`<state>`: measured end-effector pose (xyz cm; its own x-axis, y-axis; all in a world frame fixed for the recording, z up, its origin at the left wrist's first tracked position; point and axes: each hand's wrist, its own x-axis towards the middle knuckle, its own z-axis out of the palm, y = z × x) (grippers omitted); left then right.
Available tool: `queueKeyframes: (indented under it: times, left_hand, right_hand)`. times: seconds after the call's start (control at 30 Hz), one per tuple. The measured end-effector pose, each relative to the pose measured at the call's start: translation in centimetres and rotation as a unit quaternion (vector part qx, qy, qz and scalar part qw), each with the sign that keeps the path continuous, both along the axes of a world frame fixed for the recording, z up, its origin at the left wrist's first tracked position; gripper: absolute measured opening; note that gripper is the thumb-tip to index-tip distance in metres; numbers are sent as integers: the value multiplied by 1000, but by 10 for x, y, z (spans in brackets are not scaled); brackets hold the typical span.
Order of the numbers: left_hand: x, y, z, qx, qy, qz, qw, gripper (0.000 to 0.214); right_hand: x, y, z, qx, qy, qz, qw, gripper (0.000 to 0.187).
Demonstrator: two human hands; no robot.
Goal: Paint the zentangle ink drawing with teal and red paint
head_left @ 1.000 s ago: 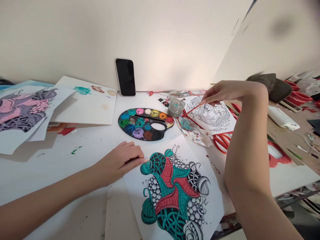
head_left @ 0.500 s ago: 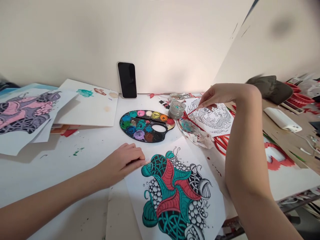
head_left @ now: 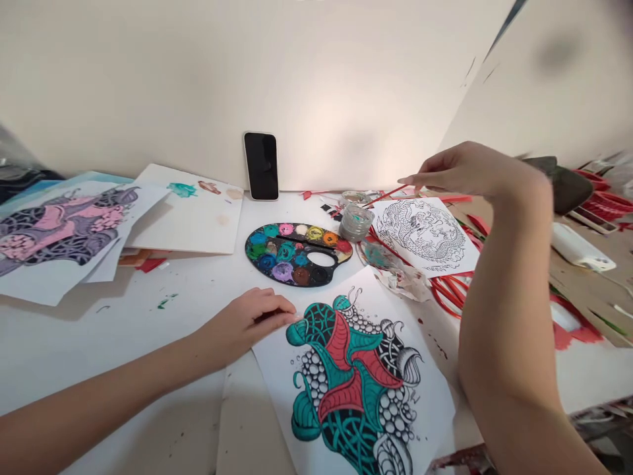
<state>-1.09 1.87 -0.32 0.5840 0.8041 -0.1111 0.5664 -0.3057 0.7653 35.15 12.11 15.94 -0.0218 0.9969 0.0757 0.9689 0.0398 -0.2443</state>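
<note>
My left hand (head_left: 247, 320) rests on the table with fingers curled, its fingertips pressing the top left corner of a sheet with a teal, red and black patterned drawing (head_left: 356, 376). My right hand (head_left: 462, 171) is raised above a black-outline dragon drawing (head_left: 425, 234) and pinches a thin red paintbrush (head_left: 386, 196). The brush tip points down toward a small clear water cup (head_left: 355, 221). A dark oval palette (head_left: 297, 253) with several wells of colour lies between my hands.
A phone (head_left: 261, 165) leans upright against the back wall. Painted sheets (head_left: 64, 227) and a white card with paint dabs (head_left: 192, 211) lie at the left. A paint-stained crumpled plastic (head_left: 395, 270), red scraps and clutter (head_left: 578, 247) lie at the right.
My right hand has lifted off the dragon drawing with the brush, moving up and toward the water cup. The view has shifted a little; my left hand stays on the sheet corner.
</note>
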Motion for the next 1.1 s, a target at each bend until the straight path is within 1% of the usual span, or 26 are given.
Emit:
queueKeyframes:
  times: [0.07,0.17,0.23,0.33,0.4,0.53,0.63,0.73,0.8,0.87,0.9,1.0,1.1]
  left_hand:
    - [0,0,-1,-3,-3,7,1000,36]
    - [-1,1,-3,-11,-11,8,1000,34]
    - [-1,2,-3,-28,-21,14,999,32]
    - [-3,6,-4,-47,-38,24,998,31]
    - [-5,9,-3,-42,-42,28,998,30]
    - [-7,13,-4,-16,-23,16,999,31]
    - [-8,12,-6,2,-21,11,1000,32]
    - [-7,11,-5,9,-18,15,1000,33]
    - [-6,10,-4,19,-19,26,999,33]
    - [-5,9,-2,18,-8,18,1000,36]
    - [-5,9,-2,18,-4,14,1000,37]
    - [-6,10,-4,21,-2,6,1000,38]
    - [-7,10,-8,26,-1,3,1000,39]
  right_hand:
    - [-9,9,-6,-13,15,12,1000,36]
    - [-18,17,-11,-14,36,34,999,41]
    - [-21,19,-12,-12,34,22,999,41]
    - [-23,18,-12,-12,17,-1,1000,35]
    - [-24,16,-11,-25,9,-1,1000,34]
    - [-29,18,-15,-57,-7,28,998,34]
    - [-36,27,-25,-53,-24,42,997,27]
    - [-42,36,-35,-30,-36,27,999,20]
    - [-44,38,-39,-55,-38,41,997,23]
    - [-45,38,-37,-73,-26,61,995,27]
    - [-45,36,-35,-63,-19,60,996,27]
    - [-42,27,-23,-28,-15,22,999,25]
    - [-25,12,-8,-61,3,19,998,31]
